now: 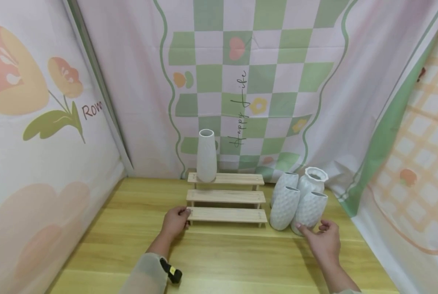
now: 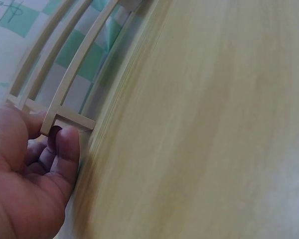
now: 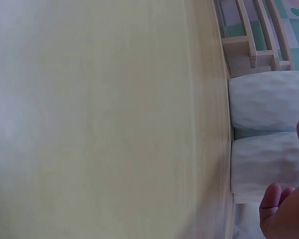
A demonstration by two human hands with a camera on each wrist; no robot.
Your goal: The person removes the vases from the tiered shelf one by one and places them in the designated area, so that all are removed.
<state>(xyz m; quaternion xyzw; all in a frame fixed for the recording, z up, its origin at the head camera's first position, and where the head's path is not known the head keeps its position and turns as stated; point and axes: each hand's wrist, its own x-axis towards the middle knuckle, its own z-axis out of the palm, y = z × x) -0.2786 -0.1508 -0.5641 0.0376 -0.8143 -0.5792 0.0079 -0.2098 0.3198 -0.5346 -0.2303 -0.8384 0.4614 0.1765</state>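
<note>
Left hand [image 1: 174, 222] is gripping the rack [image 1: 225, 196] by one end; beside it, the right hand [image 1: 324, 241], fingers parted, is bracketing the front right vase [image 1: 312, 210].
The left-wrist view is showing fingertips [image 2: 68, 144] curling beneath the shelf [image 1: 226, 215]; only the head view is catching the tall vase [image 1: 206, 159] atop.

Head view forward and down, closer sideways wrist views, shelf [image 1: 226, 196] in all
</note>
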